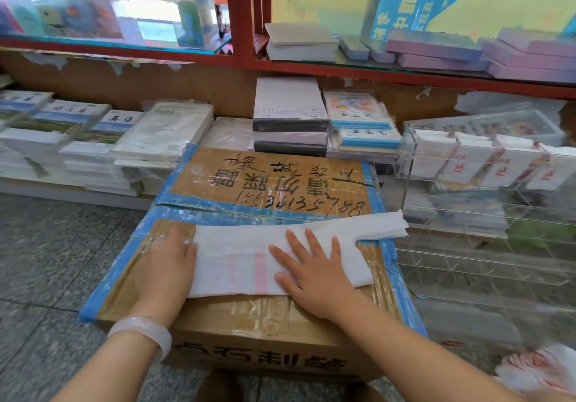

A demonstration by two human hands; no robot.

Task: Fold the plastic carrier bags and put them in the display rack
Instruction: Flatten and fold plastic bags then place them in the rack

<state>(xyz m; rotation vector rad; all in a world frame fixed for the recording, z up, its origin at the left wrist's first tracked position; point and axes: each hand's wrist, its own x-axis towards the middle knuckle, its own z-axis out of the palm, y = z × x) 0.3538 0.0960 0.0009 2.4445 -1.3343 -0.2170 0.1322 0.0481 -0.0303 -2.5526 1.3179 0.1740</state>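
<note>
A white plastic carrier bag [237,261] with faint pink print lies flat across the top of a taped cardboard box [280,183]. Its handles trail off to the right past the box edge. My left hand [165,264] rests at the bag's left end, fingertips tucked at or under its edge. My right hand [311,267] lies palm down, fingers spread, pressing on the bag's middle. To the right stands a clear acrylic display rack [411,143] whose upper compartments hold several folded white bags with red print [467,165].
More loose white and red bags [542,370] lie at the bottom right on the floor. Stacks of books and notebooks [290,115] line the low shelf behind the box. A red-framed glass shelf [243,49] runs above. Grey speckled floor [46,261] lies to the left.
</note>
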